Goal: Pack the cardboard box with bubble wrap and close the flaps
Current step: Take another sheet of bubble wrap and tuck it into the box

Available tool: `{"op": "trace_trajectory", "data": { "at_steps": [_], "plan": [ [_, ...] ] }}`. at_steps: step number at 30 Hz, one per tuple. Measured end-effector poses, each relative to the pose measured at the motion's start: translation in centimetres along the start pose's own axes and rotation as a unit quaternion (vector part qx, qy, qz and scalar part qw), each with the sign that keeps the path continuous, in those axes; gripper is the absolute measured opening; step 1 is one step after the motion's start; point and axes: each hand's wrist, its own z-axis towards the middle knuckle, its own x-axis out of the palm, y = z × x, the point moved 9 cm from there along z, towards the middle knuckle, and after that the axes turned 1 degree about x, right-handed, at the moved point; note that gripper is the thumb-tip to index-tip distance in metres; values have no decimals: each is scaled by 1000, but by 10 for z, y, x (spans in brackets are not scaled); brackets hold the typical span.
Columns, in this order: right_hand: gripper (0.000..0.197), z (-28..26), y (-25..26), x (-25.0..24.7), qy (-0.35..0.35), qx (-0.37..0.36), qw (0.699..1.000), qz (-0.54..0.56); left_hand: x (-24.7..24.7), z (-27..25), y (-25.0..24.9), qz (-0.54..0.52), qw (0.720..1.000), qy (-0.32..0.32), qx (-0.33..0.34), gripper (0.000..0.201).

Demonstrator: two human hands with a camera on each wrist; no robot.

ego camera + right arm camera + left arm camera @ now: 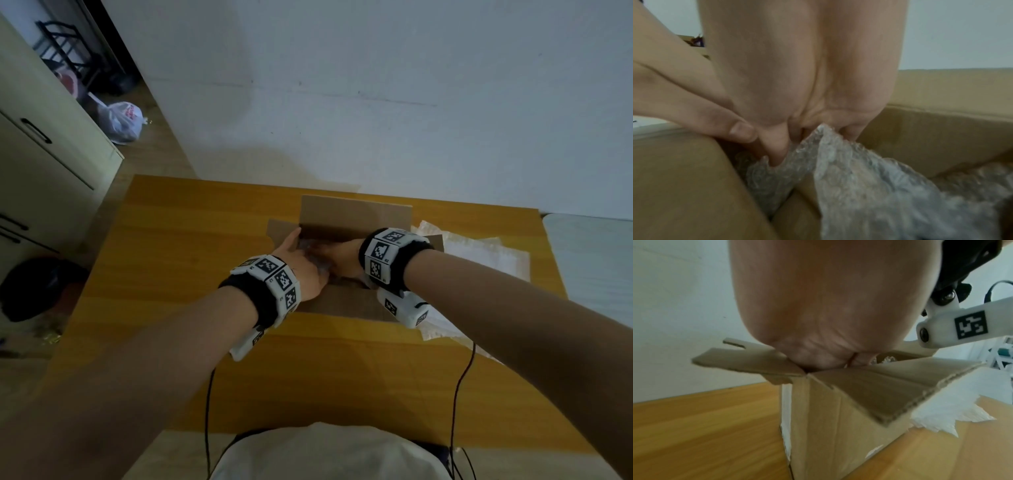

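Inside the open cardboard box (356,212) on the wooden table (191,246), both hands are down among the bubble wrap (859,175). The wrap lies directly below and ahead of the right hand (801,81), a raised fold running away from the fingers toward the box's far wall. The right hand pinches that fold between curled fingertips. The left hand (301,263) reaches in beside it; its thumb sits against the right palm — what its fingers do, I cannot tell.

All four flaps are spread, none folded in. Both hands are equally near the wrap.

The head view hides the wrap under the hands. The right wrist view shows the pinch. The left wrist view shows only a palm, the near flap (890,386) and more wrap (962,402) on the table outside the box.
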Motion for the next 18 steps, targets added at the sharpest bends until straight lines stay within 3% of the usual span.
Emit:
{"op": "trace_trajectory", "data": {
  "at_steps": [4,8,13,18],
  "plan": [
    [62,-12,-7,-5,-9,3,1000,7,-5,-2,0,25,999,-43,15,44],
    [62,-31,-12,-9,-19,10,1000,19,-22,-10,3,-21,989,-138,42,26],
    [52,-52,-30,-18,-39,50,998,13,-39,-18,6,-48,984,-169,43,28],
    [46,-80,-42,-39,-113,62,991,27,-60,-23,0,-96,975,-198,37,26]
  ]
}}
